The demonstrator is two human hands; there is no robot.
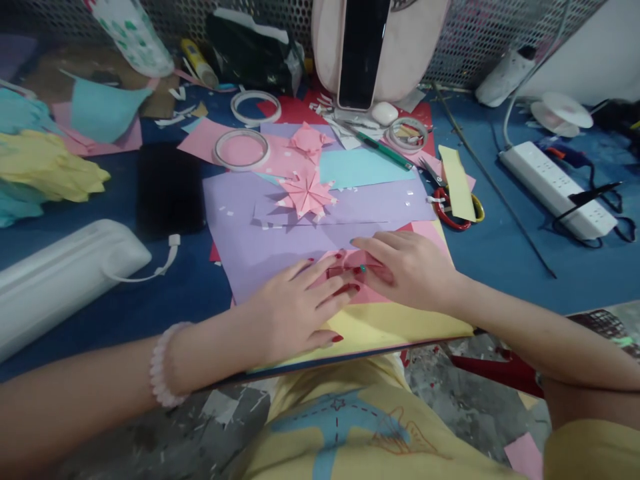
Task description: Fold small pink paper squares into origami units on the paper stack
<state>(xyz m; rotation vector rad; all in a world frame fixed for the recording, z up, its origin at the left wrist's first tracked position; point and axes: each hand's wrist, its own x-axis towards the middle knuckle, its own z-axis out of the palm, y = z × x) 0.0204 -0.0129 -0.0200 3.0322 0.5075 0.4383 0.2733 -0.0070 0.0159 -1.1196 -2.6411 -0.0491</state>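
My left hand lies with its fingers stretched out and apart, the fingertips resting on a small folded piece of pink paper. From the other side my right hand curls over that piece, thumb and forefinger closed on its edge. The fingers hide part of the folds. Beneath both hands are stacked sheets: a purple sheet, more pink paper and a yellow sheet at the table's front edge. Just beyond stands a pink paper star, with a second pink folded shape behind it.
Rolls of tape, a green pen and red-and-yellow-handled scissors lie beyond the hands. A power strip and thin rod are right. At left are a black flat device, a white appliance and crumpled yellow paper.
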